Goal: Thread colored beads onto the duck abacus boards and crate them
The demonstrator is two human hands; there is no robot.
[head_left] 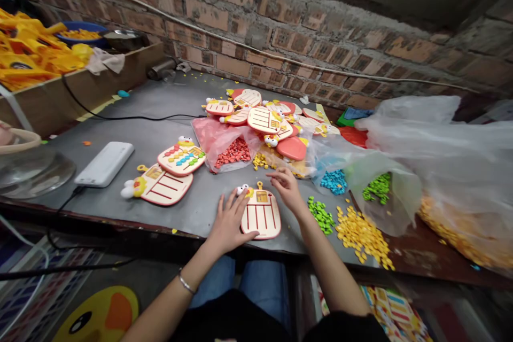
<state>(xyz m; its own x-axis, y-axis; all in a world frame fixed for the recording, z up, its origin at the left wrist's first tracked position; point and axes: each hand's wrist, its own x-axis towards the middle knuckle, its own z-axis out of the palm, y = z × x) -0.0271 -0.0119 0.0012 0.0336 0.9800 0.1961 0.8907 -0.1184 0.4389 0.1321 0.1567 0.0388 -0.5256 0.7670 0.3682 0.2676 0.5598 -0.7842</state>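
A cream slotted board (262,219) with a duck head lies at the table's front edge. Spread over its left side is my left hand (232,220), fingers apart, thumb on the lower edge. My right hand (286,187) hovers at the board's upper right, index finger and thumb near each other; whether a small piece is between them is too small to tell. To the left, a board with coloured pieces (181,159) overlaps another slotted board (168,187). Red pieces (234,152) fill a pink bag. Green pieces (320,215) and yellow pieces (363,232) lie loose at the right.
Many boards (264,120) are piled at the back. Blue pieces (333,181) and green pieces (377,188) sit in clear bags. A white power bank (105,164) with a cable and a glass bowl (34,171) are at the left.
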